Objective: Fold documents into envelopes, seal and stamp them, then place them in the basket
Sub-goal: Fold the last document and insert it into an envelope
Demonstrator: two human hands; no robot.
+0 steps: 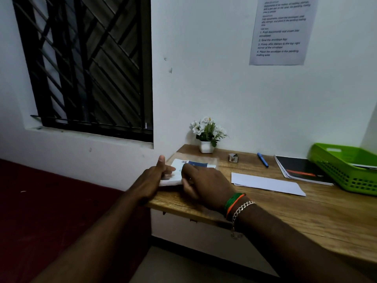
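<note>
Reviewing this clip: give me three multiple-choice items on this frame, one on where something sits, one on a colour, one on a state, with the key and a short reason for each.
1. Where does the green basket sit on the desk?
A. far right edge
B. beside the window
C. under the desk

2. What colour is the pen?
A. red
B. blue
C. black

3. What are the hands doing with the folded white paper?
A. neither touches it
B. only one touches it
C. both are on it, at the desk's left corner

Key:
1 A, the basket stands at the right edge, past the black notebook.
2 B, the pen near the wall is blue.
3 C, the left hand grips the paper's left end and the right hand covers its right side.
</note>
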